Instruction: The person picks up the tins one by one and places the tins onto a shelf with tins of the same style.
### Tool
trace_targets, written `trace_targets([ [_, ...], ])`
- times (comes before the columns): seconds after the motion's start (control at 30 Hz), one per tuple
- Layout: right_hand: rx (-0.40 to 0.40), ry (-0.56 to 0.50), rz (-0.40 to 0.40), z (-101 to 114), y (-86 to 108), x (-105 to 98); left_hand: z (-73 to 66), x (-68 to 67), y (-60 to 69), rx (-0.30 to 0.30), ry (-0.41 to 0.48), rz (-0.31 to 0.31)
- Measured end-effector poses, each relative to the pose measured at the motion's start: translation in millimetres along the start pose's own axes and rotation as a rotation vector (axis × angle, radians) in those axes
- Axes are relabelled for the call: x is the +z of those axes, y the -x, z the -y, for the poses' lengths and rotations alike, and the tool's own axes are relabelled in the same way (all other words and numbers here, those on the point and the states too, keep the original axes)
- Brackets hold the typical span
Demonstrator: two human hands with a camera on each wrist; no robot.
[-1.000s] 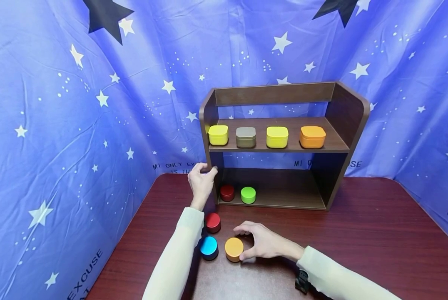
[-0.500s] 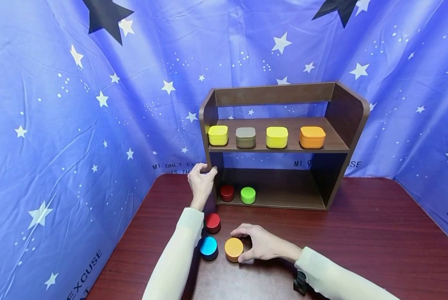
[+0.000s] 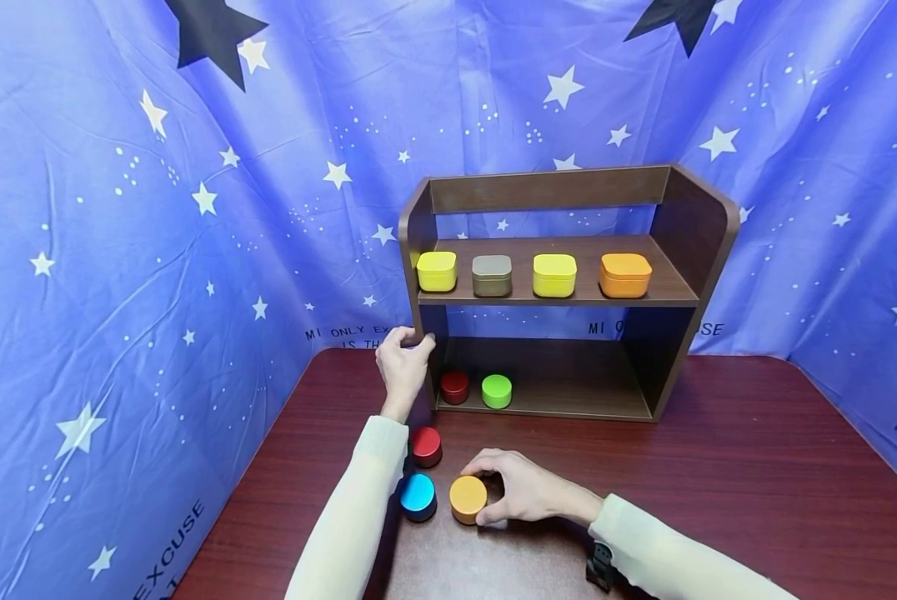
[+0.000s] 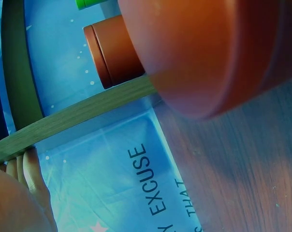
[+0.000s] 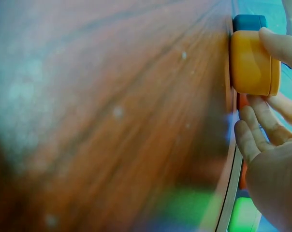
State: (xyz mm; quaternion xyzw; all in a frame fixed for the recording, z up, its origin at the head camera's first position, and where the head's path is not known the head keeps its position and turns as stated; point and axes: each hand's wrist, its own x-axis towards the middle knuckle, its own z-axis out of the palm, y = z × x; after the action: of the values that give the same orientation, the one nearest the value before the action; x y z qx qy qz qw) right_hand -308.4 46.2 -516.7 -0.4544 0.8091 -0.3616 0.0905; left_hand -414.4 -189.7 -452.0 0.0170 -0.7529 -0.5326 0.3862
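Note:
My left hand (image 3: 403,367) grips the front edge of the left side panel of a dark brown two-tier shelf (image 3: 553,318). In the left wrist view its fingers (image 4: 32,176) lie against the panel's outer side. On the table, my right hand (image 3: 519,486) holds a round orange tin (image 3: 468,499) from its right side, thumb on the near side and fingers on the far side. The right wrist view shows the thumb and fingertips touching the orange tin (image 5: 252,63). Just left of it stand a round blue tin (image 3: 418,497) and a round red tin (image 3: 427,447).
The lower tier bears a dark red tin (image 3: 454,387) and a green tin (image 3: 497,391). Along the upper tier stand two yellow boxes (image 3: 437,272) (image 3: 554,275), a grey box (image 3: 492,275) and an orange box (image 3: 625,275). A starry blue curtain (image 3: 306,208) surrounds the reddish-brown table (image 3: 756,450).
My right hand has shifted slightly left and toward me, its fingers drawing in around the orange tin. The tin and my left hand have stayed where they were.

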Motion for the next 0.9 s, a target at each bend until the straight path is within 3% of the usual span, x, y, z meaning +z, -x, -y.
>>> trace_targets([
  [0.47,0.044,-0.024,0.018,1.1,0.4,0.4,0.1,-0.2,-0.4,-0.012,0.001,0.005],
  [0.9,0.037,-0.010,-0.012,0.9,0.8,0.1,-0.1,-0.7,-0.4,-0.013,-0.005,0.007],
])
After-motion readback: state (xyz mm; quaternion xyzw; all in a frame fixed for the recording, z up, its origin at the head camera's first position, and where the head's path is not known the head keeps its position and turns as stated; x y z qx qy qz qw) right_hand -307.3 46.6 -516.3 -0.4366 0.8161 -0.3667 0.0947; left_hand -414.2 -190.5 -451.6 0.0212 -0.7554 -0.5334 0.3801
